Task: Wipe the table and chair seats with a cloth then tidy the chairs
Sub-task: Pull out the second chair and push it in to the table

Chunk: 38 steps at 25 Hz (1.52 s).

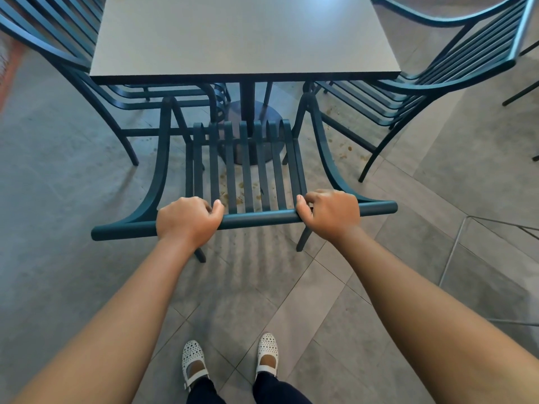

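A dark teal slatted metal chair (256, 170) stands in front of me, facing the grey square table (245, 36). Its front edge sits a little short of the table's near edge. My left hand (186, 220) and my right hand (329, 214) both grip the chair's round top rail (259, 218), one on each side of the middle. No cloth is in view.
Two more teal chairs flank the table, one at the left (58, 53) and one at the right (437, 68), both partly tucked under it. The table's round pedestal base (250, 132) stands behind the near chair's seat. Crumbs and stains (344, 150) mark the grey tiled floor.
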Motion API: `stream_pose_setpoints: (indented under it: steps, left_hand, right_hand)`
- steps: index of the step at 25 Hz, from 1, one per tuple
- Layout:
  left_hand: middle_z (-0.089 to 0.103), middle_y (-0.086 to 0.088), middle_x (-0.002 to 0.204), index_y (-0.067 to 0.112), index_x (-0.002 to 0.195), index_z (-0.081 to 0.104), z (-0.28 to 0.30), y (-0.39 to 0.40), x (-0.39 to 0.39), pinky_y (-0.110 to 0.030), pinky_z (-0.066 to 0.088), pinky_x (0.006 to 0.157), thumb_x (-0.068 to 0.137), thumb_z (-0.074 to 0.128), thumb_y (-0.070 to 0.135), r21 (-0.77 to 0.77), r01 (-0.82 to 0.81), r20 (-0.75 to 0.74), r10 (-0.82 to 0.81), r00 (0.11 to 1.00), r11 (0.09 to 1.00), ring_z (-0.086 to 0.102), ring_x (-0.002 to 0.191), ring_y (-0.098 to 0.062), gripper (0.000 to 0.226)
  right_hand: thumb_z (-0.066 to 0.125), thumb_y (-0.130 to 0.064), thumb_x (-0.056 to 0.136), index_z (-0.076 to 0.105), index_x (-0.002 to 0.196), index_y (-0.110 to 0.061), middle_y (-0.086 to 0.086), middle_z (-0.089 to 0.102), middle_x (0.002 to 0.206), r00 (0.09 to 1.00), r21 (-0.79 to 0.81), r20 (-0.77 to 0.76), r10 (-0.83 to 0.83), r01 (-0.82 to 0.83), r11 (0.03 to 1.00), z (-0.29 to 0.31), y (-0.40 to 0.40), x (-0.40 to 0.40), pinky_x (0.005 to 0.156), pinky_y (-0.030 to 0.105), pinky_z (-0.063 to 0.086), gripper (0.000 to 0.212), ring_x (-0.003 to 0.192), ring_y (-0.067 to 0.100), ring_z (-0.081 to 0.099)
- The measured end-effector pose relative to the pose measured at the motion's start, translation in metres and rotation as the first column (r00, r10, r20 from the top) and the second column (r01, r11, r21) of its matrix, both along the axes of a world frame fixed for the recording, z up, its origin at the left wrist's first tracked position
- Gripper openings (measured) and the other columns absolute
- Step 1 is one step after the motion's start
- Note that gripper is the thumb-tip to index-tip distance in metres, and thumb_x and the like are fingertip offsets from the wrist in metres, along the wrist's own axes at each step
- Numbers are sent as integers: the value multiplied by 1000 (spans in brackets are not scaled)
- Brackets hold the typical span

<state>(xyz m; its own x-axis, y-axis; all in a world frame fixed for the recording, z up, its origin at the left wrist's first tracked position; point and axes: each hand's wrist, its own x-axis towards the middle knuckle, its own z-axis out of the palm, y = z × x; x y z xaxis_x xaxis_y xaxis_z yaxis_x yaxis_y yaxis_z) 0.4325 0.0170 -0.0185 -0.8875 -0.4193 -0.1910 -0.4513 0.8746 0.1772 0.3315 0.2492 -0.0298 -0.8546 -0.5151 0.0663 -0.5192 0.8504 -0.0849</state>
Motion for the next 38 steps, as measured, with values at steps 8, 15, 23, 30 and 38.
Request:
stream_pose_setpoints:
  steps: [8, 15, 23, 30, 38]
  left_hand:
    - [54, -2, 51, 18, 59, 62, 1, 5, -6, -22, 26, 45, 94, 33, 41, -33, -28, -19, 28, 999, 999, 48, 48, -16, 51]
    - [58, -3, 56, 20, 62, 64, 0, 4, -8, -23, 32, 48, 93, 32, 44, -27, -27, 32, 28, 999, 999, 52, 54, -19, 51]
    - [56, -2, 55, 21, 59, 62, 2, 5, -12, -23, 30, 48, 93, 33, 43, -50, -53, 88, 57, 994, 997, 51, 54, -18, 50]
    - [56, -2, 56, 21, 60, 60, 5, 6, -13, -23, 27, 47, 93, 33, 43, -45, -49, 101, 54, 993, 998, 49, 53, -16, 48]
    - [57, -3, 60, 22, 65, 59, 3, 2, -12, -27, 35, 55, 94, 30, 39, -13, -18, 193, 20, 981, 1000, 53, 58, -19, 45]
  right_hand:
    - [16, -53, 88, 66, 64, -20, -7, 54, 54, 1000, -32, -16, 8, -8, 999, -5, 1, -10, 46, 21, 32, 64, 52, 11, 50]
    - [24, -50, 89, 63, 61, -20, -7, 51, 52, 1000, -70, -18, 12, -13, 997, -7, 1, -10, 45, 21, 30, 57, 51, 11, 48]
    - [32, -46, 89, 64, 60, -19, -8, 51, 52, 1000, -99, -29, 7, -10, 995, -9, 1, -12, 45, 22, 34, 51, 51, 11, 47]
    - [33, -45, 90, 65, 62, -19, -8, 52, 53, 1000, -60, -9, 19, -19, 998, -6, 0, -11, 45, 22, 30, 50, 52, 11, 48]
    - [28, -47, 94, 67, 67, -19, -4, 56, 56, 989, 42, 147, 33, -40, 998, 2, 0, -12, 47, 23, 27, 55, 55, 13, 51]
